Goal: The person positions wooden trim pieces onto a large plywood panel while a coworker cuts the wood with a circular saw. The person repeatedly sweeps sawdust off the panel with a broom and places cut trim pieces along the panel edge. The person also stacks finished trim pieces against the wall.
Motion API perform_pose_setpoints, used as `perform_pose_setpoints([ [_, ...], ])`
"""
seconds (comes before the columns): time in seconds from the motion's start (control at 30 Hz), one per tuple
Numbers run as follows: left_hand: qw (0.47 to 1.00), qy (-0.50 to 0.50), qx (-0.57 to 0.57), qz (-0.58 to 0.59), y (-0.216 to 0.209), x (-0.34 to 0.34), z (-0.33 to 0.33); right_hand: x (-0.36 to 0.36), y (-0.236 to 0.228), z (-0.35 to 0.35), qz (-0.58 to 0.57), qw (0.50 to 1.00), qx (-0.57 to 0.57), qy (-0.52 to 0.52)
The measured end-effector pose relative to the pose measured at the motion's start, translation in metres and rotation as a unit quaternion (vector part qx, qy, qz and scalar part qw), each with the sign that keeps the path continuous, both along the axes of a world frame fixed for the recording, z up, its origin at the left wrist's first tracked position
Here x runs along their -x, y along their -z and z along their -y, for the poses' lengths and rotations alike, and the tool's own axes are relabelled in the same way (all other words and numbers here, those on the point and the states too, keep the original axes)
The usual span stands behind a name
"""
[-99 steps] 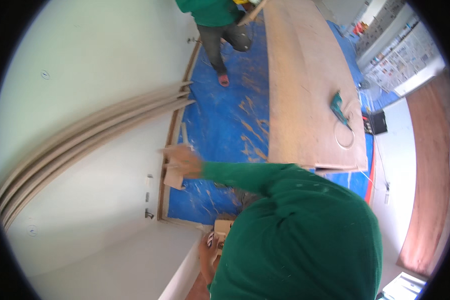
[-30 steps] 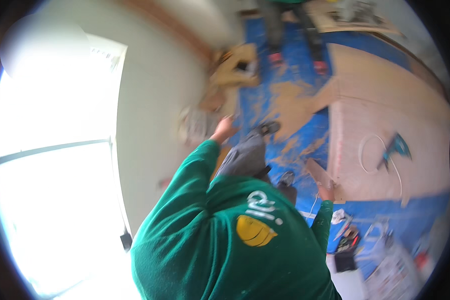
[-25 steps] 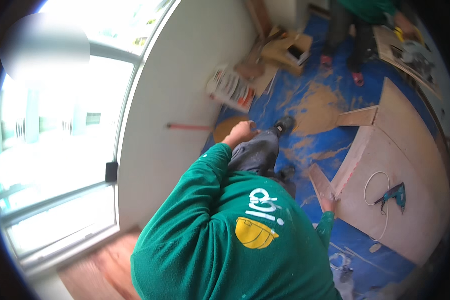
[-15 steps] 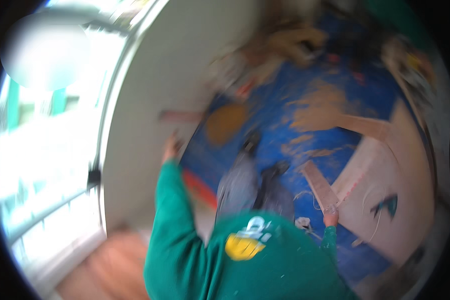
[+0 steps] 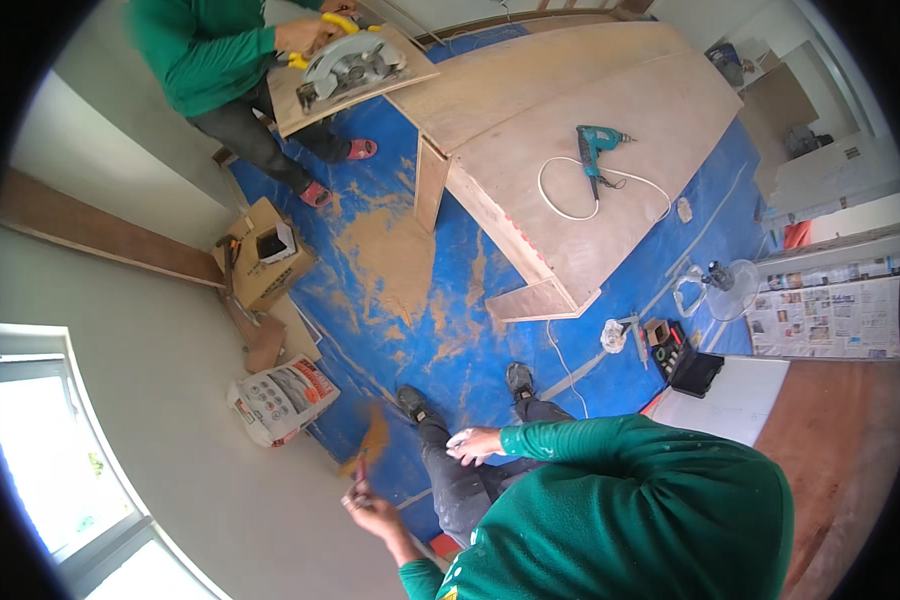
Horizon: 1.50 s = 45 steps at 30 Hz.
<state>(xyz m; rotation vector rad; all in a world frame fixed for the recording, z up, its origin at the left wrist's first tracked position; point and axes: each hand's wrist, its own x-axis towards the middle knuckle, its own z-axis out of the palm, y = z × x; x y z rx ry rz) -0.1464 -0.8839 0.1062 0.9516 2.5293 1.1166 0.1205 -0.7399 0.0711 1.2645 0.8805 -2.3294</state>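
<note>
A: What are the two hands doing?

B: The left hand (image 5: 373,512) is raised near the pale wall (image 5: 240,480), its fingers closed around a slim reddish thing (image 5: 361,467) that points up (too small to say what it is).

A: And the right hand (image 5: 477,444)?

B: In front of the dark trousers (image 5: 450,490), fingers bent. There is something pale at the fingertips, but I cannot tell whether it is grasped or just dust.

A: What lies around them?

B: Blue sheeting (image 5: 585,385) under the shoes (image 5: 413,402), with sawdust (image 5: 385,265) spread over it. A white sack (image 5: 285,397) stands by the wall, near the left hand, with a cardboard box (image 5: 260,265) beyond it.

A: Further out?

B: A large wooden panel (image 5: 660,95) carries a teal drill (image 5: 596,145), its white cord looped beside it. An open black toolbox (image 5: 695,373) sits on the right.

A: Anyone else?

B: A co-worker (image 5: 205,65) at the upper left, one hand at a circular saw (image 5: 350,68) that rests on a board (image 5: 288,108).
</note>
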Motion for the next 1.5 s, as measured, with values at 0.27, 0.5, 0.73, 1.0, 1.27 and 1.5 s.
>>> perform_pose_setpoints([
  [0.27,0.694,0.710,-0.023,0.113,-0.196,-0.315,-0.166,-0.142,-0.100,-0.063,-0.169,0.930,0.274,0.175],
  [0.5,0.731,0.646,-0.180,0.127,-0.271,-0.368,-0.219,-0.395,-0.228,-0.073,0.039,0.976,-0.192,-0.093],
  [0.73,0.966,0.168,-0.020,0.193,-0.135,-0.248,-0.242,-0.525,-0.334,-0.031,0.046,0.950,-0.148,0.271],
  [1.0,0.929,0.171,0.142,0.295,0.016,-0.239,-0.262,-0.635,-0.272,-0.136,0.308,0.732,-0.501,0.344],
  [1.27,0.938,0.046,0.137,0.315,0.006,-0.293,-0.180,-0.858,-0.149,-0.506,0.395,0.613,-0.554,0.402],
  [1.5,0.875,-0.055,0.357,0.322,-0.054,-0.431,-0.019,-0.938,-0.060,-0.756,0.514,0.600,-0.577,0.207],
])
